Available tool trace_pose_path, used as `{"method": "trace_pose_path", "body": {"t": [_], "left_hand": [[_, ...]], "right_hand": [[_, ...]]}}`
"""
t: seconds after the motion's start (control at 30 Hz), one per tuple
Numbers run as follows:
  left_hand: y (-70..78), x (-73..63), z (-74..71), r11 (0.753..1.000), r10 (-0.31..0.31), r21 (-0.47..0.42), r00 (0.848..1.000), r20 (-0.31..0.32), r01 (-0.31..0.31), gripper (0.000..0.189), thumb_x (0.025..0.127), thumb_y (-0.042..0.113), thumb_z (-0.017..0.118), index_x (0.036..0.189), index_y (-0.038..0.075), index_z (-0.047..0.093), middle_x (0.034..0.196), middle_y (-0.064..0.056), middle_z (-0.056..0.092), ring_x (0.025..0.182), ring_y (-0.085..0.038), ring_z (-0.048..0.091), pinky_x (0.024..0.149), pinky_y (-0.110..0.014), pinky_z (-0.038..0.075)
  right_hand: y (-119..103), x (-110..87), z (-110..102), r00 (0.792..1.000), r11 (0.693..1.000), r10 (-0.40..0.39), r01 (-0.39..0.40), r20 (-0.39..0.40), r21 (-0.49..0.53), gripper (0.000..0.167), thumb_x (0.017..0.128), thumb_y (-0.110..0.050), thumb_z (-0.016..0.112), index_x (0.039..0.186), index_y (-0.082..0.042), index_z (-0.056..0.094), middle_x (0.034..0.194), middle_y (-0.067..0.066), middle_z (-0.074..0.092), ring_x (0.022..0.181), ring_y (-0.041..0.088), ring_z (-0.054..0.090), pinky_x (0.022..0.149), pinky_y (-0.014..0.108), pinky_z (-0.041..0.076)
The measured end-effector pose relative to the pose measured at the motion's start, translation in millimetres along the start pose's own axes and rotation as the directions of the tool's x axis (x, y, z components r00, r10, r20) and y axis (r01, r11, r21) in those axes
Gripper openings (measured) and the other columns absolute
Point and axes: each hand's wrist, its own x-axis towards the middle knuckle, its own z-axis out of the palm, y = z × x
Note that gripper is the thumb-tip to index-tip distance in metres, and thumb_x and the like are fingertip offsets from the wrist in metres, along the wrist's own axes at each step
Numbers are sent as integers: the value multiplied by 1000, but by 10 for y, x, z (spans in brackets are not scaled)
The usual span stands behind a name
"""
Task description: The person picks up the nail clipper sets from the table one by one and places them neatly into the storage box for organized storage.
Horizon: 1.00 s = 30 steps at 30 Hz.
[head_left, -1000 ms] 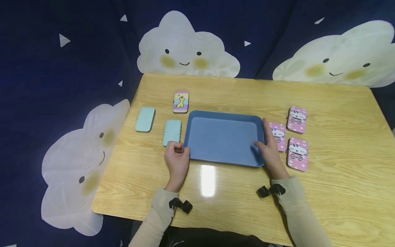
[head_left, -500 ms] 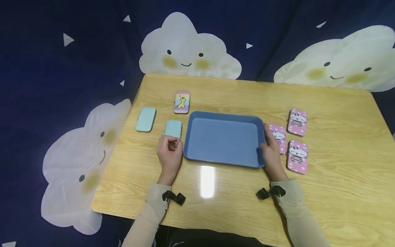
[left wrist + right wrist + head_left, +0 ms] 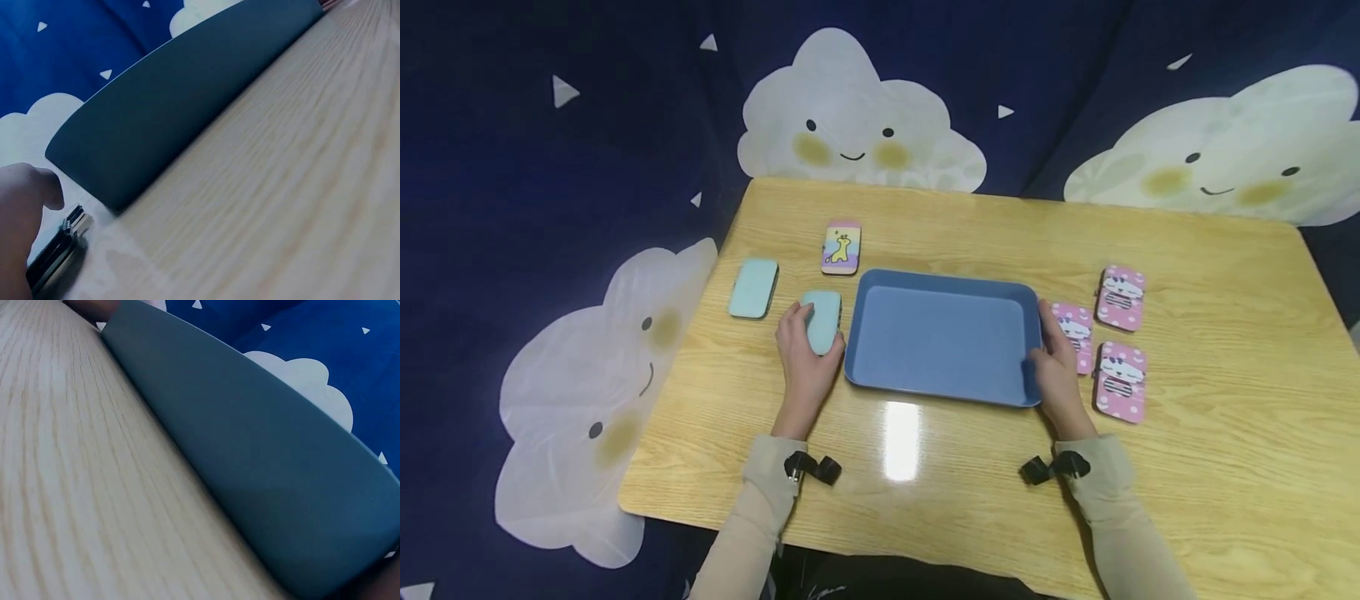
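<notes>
Dark blue backdrop [image 3: 1037, 50] behind and along the left; smiling white clouds [image 3: 857, 104] printed on it. Wood-grain worktop [image 3: 1240, 333] in front. Beige sleeves [image 3: 1120, 508] reach in from the near side, a black strap [image 3: 812, 468] at each cuff.

Blue tray [image 3: 947, 337] flat at mid-worktop, long sides running across. Right hand [image 3: 1060, 379] holds its right end: thumb at the rim, other fingers along the outer wall. Left hand [image 3: 803, 367] just off the tray's left end, fingers wide, straddling the nearer mint case [image 3: 825, 321], thumb on the tray side, the others opposite. Left wrist view: thumb tip near the case's edge; contact cannot be told.

Pink spotted cases, three, right of the tray: one [image 3: 1073, 333] just beyond the right hand and partly hidden by it, one [image 3: 1122, 298] farther back, one [image 3: 1121, 382] nearer. Second mint case [image 3: 754, 288] toward the worktop's left edge, apart from the first. Giraffe case [image 3: 841, 248], striped, behind the nearer mint one, off the tray's back left corner.
</notes>
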Motion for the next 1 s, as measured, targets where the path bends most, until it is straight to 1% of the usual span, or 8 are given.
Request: {"method": "trace_pose_path", "body": {"t": [0.07,0.2,0.3,0.4,0.5,0.73,0.8,1.0], "left_hand": [[0,17,-10,1000,-29,10,999,30,28,66,83,18,73,141,3,44,151,-21,33,139,-36,30,113,-51,27],[10,41,-29,998,-55,46,995,78,52,71,84,19,74,145,2,42,153,-20,33,139,-35,28,115,-50,25],[15,57,-37,995,-81,72,993,92,74,73,82,19,76,145,3,42,154,-18,35,133,-35,32,109,-49,29],[6,77,-34,991,-110,79,990,82,104,75,79,20,78,145,4,44,152,-14,40,122,-32,36,99,-46,35],[-14,101,-24,991,-114,76,991,69,109,76,77,20,80,143,5,47,148,-13,45,114,-31,37,92,-42,37],[-21,107,-11,993,-115,35,993,36,114,71,72,15,83,136,8,54,141,-10,52,109,-29,36,86,-38,36],[-20,106,-15,994,-106,23,994,26,105,68,72,14,83,134,9,56,138,-10,54,109,-29,37,87,-39,37],[-18,114,-24,994,-85,68,995,43,82,69,75,17,80,138,11,53,134,-12,54,123,-30,48,104,-46,39]], "right_hand": [[10,5,-1,1000,1000,-7,7,-1,-4,86,75,24,36,155,-3,23,163,12,18,150,22,13,118,19,13],[26,10,-7,1000,1000,-17,17,4,-23,85,76,24,36,156,-3,23,163,12,18,150,23,13,117,16,14],[33,2,-6,1000,999,-12,12,5,-30,85,77,24,37,156,-4,23,163,11,18,150,24,13,116,14,15],[39,-4,-5,1000,1000,-3,3,4,-28,85,78,24,37,156,-4,22,163,11,18,150,24,13,117,15,15],[38,-2,-3,1000,1000,-3,3,-1,-12,84,78,24,37,156,-4,22,164,11,17,150,24,13,118,18,14],[13,-25,4,1000,999,21,-21,-11,44,82,79,23,38,156,-4,24,164,10,18,150,22,13,119,21,14],[1,-33,8,1000,998,28,-28,-7,65,81,80,22,38,156,-4,24,164,10,18,150,21,13,119,21,15],[-29,-42,7,999,994,38,-39,4,104,78,83,16,40,156,-4,24,164,10,17,151,21,12,119,22,15]]}}
